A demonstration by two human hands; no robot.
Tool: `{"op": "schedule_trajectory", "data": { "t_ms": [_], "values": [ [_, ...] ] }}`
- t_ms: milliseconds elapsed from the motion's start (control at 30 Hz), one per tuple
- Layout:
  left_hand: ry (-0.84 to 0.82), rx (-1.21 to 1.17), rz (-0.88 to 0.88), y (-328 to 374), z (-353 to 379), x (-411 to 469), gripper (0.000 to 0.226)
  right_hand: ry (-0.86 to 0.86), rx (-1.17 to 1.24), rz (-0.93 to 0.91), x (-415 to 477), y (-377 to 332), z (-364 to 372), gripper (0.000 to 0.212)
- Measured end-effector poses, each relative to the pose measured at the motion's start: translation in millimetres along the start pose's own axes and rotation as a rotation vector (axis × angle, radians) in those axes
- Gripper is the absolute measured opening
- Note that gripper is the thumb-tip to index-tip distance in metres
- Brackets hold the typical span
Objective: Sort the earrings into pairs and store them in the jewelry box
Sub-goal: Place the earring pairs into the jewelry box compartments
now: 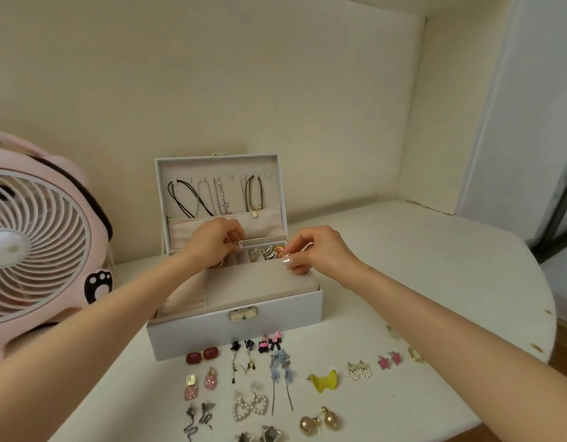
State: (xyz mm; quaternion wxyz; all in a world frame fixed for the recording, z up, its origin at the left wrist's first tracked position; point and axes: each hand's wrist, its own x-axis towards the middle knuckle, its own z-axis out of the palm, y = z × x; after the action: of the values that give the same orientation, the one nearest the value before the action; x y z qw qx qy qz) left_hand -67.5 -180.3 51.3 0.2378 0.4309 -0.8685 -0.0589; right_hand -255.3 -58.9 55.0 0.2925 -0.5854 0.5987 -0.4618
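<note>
At the jewelry box's (193, 338) twelve o'clock compartments, left hand (213, 240) pinches an earring (240, 244) for stowing; right hand (314, 250) curled, grasp unclear

The jewelry box (212, 333) is pale grey-white with beige lining (260, 282) and a gold clasp (243, 313). The fan (36, 244) on the left is pink with a white grille and a black paw print (99, 282). Near on the white table (403, 282): dark red studs (202, 355), yellow earrings (324, 380), pink star earrings (389, 360), blue flower drops (280, 365).
</note>
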Motion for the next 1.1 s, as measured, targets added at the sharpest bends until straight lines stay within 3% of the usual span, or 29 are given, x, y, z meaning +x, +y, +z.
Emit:
{"op": "schedule_trajectory", "data": {
  "t_ms": [300, 867, 1100],
  "values": [
    [-0.022, 0.177, 0.23, -6.5, 8.9, 18.4, 0.019, 0.016, 0.046, -0.009, 15.7, 12.8, 8.8, 0.02],
    [-0.033, 0.111, 0.398, -14.5, 12.5, 22.0, 0.019, -0.004, 0.035, -0.043, 11.5, 15.5, 6.9, 0.023],
    [-0.069, 0.063, 0.345, -10.5, 12.6, 22.9, 0.013, -0.009, 0.018, -0.05, 9.5, 14.9, 6.5, 0.025]
  ]
}}
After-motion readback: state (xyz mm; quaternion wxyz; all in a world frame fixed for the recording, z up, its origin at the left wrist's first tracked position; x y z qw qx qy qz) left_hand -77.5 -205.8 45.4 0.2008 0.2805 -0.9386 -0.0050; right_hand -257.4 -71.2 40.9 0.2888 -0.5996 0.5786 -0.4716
